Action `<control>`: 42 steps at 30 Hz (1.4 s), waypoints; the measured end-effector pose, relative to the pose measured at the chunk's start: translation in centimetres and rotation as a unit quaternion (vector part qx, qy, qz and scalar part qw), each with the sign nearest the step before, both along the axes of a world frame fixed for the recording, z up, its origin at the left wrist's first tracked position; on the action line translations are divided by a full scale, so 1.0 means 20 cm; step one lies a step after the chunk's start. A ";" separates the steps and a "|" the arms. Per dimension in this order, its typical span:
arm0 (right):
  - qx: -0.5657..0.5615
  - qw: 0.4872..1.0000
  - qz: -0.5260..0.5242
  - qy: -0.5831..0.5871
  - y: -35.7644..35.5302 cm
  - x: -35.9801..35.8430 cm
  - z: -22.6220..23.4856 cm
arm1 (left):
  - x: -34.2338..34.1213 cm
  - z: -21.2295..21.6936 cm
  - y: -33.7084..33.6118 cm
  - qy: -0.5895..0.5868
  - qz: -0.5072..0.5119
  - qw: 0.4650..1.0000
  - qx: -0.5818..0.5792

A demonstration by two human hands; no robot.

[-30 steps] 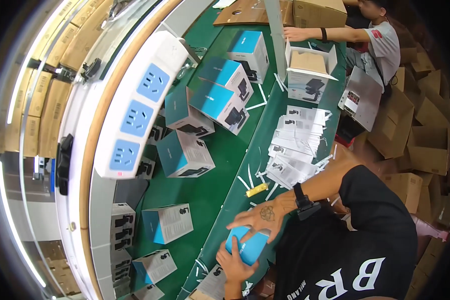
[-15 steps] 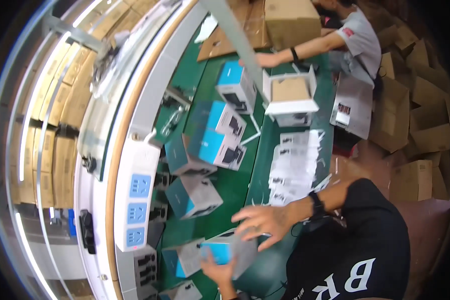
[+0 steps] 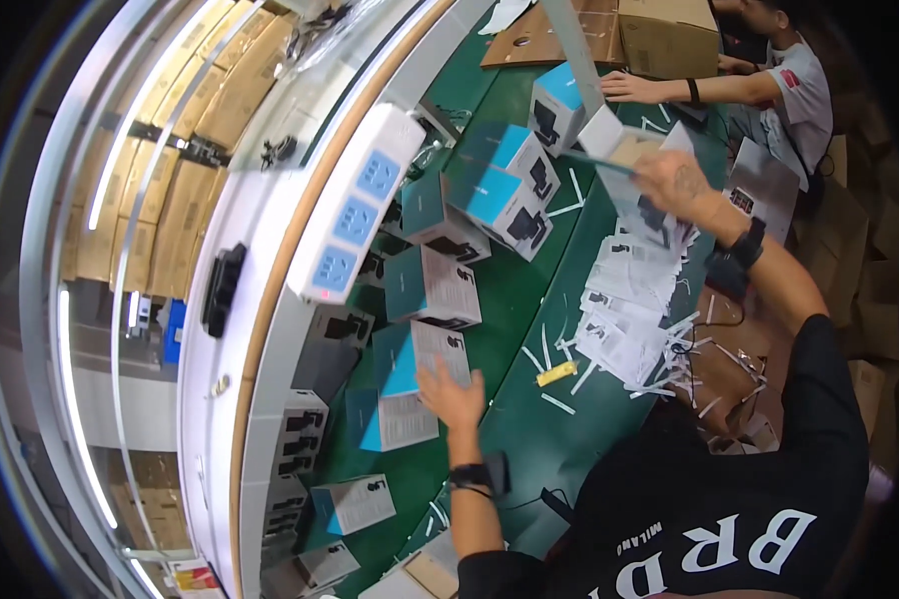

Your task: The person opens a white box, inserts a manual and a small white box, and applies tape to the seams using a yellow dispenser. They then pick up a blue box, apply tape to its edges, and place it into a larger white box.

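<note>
My left hand (image 3: pixel 450 394) lies flat with fingers spread on the near corner of a teal-and-white product box (image 3: pixel 410 357), which rests on the green table (image 3: pixel 509 299). A similar box (image 3: pixel 395 421) lies just in front of it. My right hand (image 3: pixel 669 180) is stretched far out over the stack of white leaflets (image 3: pixel 624 295), next to an open white box (image 3: pixel 609 135). A thin blurred edge shows at its fingers; whether it grips anything is unclear. A dark watch sits on each wrist.
Several more teal-and-white boxes (image 3: pixel 504 195) stand along the table's far side by a white power strip (image 3: pixel 355 220). A yellow tool (image 3: pixel 556 373) and white strips lie near the leaflets. Another person's hand (image 3: pixel 624 87) works at the far end, by cardboard cartons (image 3: pixel 669 35).
The box that both hands held near my body now lies on the table among the others. My left hand stays on it; my right hand has swung far out to the leaflets.
</note>
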State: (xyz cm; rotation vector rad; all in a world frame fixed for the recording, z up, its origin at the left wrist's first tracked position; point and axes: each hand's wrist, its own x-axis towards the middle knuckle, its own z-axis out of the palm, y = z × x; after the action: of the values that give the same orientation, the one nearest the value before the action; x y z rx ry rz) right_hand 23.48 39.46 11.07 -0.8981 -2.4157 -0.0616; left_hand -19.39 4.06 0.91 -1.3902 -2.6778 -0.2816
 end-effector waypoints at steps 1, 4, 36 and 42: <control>0.028 0.997 0.053 0.042 -0.16 -0.14 0.03 | 0.16 0.03 -0.04 -0.089 -0.038 0.995 0.031; 0.104 0.965 0.189 0.152 -0.64 -0.43 0.08 | 0.76 0.19 -0.13 -0.370 -0.105 0.905 0.182; -0.439 0.885 -0.149 0.037 -1.18 -0.34 -1.17 | 0.12 0.00 -0.93 -0.723 0.242 0.535 0.364; -0.463 0.721 -0.030 0.515 -1.33 -0.50 -0.42 | 0.30 0.05 -1.16 -0.622 0.171 0.582 0.495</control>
State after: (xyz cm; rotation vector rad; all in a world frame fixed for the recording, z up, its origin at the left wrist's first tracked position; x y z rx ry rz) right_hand 13.52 12.81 2.74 -0.9858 -1.2193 1.3593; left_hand -13.46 -19.17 1.95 -0.1179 -2.2308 -2.9438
